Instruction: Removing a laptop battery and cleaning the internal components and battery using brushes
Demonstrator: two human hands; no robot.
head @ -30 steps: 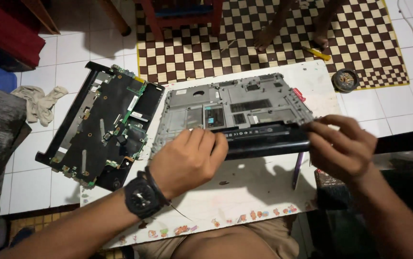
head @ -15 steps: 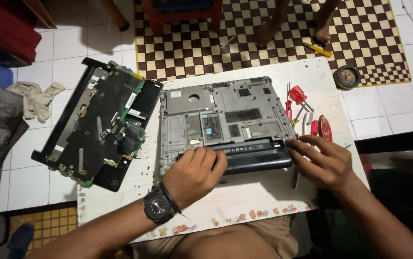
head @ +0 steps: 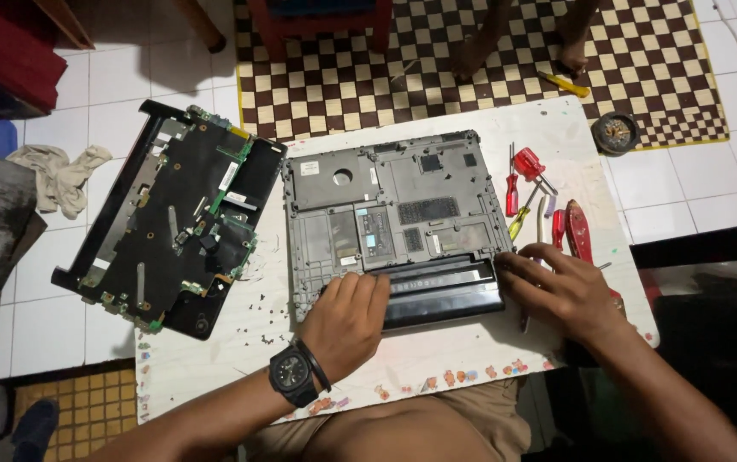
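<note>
Black plastic is meeting our palms low in the frame: our left hand and right hand are pressing, grips flat and released, on the battery pack at the grey laptop base, mid-counter. Uneven pressure risks jamming it; loose screws and the red screwdrivers farther right risk rolling away.
</note>
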